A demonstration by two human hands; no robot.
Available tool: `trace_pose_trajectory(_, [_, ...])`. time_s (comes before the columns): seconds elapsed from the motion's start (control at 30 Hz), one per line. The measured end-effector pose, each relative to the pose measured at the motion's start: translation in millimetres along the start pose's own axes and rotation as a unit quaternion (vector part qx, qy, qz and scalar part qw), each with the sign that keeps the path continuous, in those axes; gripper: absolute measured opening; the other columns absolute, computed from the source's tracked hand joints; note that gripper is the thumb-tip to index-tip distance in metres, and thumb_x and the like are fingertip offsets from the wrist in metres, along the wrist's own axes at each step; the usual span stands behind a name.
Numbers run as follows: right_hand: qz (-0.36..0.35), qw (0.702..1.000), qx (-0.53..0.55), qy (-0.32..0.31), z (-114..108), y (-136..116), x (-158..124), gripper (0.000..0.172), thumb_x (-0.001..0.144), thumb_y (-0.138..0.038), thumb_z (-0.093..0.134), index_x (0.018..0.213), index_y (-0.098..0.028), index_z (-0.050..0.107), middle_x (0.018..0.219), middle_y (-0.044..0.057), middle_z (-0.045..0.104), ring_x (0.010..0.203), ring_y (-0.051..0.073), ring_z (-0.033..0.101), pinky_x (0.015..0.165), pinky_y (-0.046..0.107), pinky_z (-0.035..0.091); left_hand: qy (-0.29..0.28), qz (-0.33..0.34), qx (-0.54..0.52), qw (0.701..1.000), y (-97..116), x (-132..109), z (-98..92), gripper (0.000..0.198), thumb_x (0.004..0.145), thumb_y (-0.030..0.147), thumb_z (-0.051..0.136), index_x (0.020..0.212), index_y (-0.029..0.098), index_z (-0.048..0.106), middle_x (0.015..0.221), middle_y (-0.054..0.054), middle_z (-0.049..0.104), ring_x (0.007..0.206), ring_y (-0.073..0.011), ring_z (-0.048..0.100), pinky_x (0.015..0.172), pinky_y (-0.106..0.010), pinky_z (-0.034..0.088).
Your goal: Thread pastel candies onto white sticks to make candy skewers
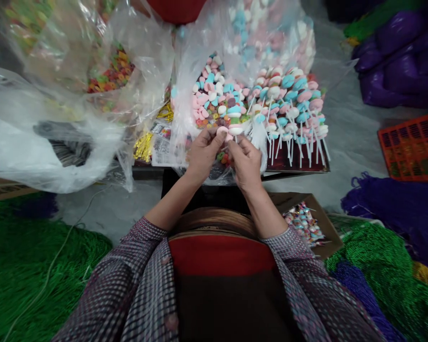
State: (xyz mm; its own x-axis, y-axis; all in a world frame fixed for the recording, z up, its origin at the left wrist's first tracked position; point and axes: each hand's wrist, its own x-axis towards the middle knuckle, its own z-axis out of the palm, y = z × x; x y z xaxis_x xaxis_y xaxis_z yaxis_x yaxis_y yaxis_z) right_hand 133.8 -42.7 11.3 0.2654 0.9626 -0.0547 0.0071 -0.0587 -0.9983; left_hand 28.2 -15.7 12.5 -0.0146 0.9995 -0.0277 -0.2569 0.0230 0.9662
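My left hand (202, 153) is closed, pinching a round pink candy (222, 129) between thumb and fingers at the table's front edge. My right hand (247, 160) is closed around the white stick of a candy skewer (235, 118), which carries blue, pink, green and white pieces in a stack. The two hands nearly touch. Just beyond them lies a heap of loose pink, blue and white candies (210, 90) in an open clear bag, with gummy rings (214, 118) at its near side. To the right, many finished-looking candy skewers (292, 104) are piled, sticks toward me.
Clear bags of gummy rings (111, 71) stand at the back left. Yellow twist ties (143, 146) lie left of my hands. A cardboard box (324, 228) of wrapped candies sits below right, near an orange crate (413, 145) and green strands (374, 266).
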Motion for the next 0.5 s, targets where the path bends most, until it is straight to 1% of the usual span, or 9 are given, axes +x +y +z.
trace_pose_trajectory(0.1, [0.036, 0.998, 0.051, 0.004, -2, -5, 0, 0.03, 0.089, -0.051, 0.074, 0.097, -0.023, 0.071, 0.065, -0.005, 0.052, 0.056, 0.01, 0.044, 0.051, 0.024, 0.04, -0.014, -0.009, 0.002, 1.0, -2, 0, -4.0, 0.019, 0.091, 0.043, 0.079, 0.088, 0.026, 0.072, 0.078, 0.002, 0.072, 0.069, -0.0102, 0.062, 0.067, -0.023, 0.052])
trace_pose_trajectory(0.2, [0.064, 0.995, 0.076, -0.013, -4, -11, 0, 0.035, 0.084, -0.055, 0.078, 0.097, -0.023, 0.07, 0.067, -0.005, 0.056, 0.055, 0.01, 0.045, 0.05, 0.024, 0.04, -0.001, -0.012, -0.018, 1.0, -5, 2, -9.1, 0.019, 0.088, 0.045, 0.079, 0.091, 0.027, 0.073, 0.075, 0.003, 0.07, 0.065, -0.0109, 0.063, 0.061, -0.024, 0.051])
trace_pose_trajectory(0.27, [0.075, 0.994, 0.078, -0.026, -4, -14, -2, 0.04, 0.079, -0.058, 0.081, 0.096, -0.023, 0.07, 0.066, -0.005, 0.055, 0.054, 0.01, 0.043, 0.048, 0.024, 0.036, 0.001, -0.014, -0.02, 1.0, -6, 3, -11.4, 0.022, 0.083, 0.045, 0.081, 0.092, 0.026, 0.074, 0.075, 0.003, 0.071, 0.063, -0.0103, 0.061, 0.059, -0.023, 0.05])
trace_pose_trajectory(0.37, [0.093, 0.99, 0.095, -0.04, -2, -16, -4, 0.046, 0.073, -0.061, 0.084, 0.094, -0.023, 0.071, 0.062, -0.006, 0.052, 0.053, 0.009, 0.039, 0.048, 0.024, 0.032, -0.04, -0.043, -0.016, 0.998, -6, 2, -12.0, 0.023, 0.078, 0.044, 0.081, 0.088, 0.023, 0.075, 0.072, 0.004, 0.07, 0.059, -0.0094, 0.058, 0.057, -0.022, 0.049])
trace_pose_trajectory(0.43, [0.094, 0.988, 0.119, -0.035, -1, -16, -4, 0.046, 0.07, -0.06, 0.084, 0.092, -0.022, 0.07, 0.064, -0.006, 0.055, 0.056, 0.01, 0.043, 0.051, 0.024, 0.035, -0.07, -0.068, -0.023, 0.995, -7, -1, -11.3, 0.022, 0.078, 0.043, 0.079, 0.085, 0.022, 0.075, 0.067, 0.004, 0.069, 0.057, -0.0103, 0.059, 0.057, -0.023, 0.05])
trace_pose_trajectory(0.5, [0.084, 0.987, 0.136, -0.025, -1, -15, -3, 0.044, 0.068, -0.057, 0.084, 0.091, -0.022, 0.069, 0.071, -0.004, 0.061, 0.063, 0.012, 0.051, 0.056, 0.024, 0.041, -0.073, -0.078, -0.031, 0.994, -9, -4, -10.6, 0.021, 0.077, 0.041, 0.076, 0.084, 0.021, 0.075, 0.065, 0.003, 0.069, 0.056, -0.0113, 0.06, 0.057, -0.024, 0.052])
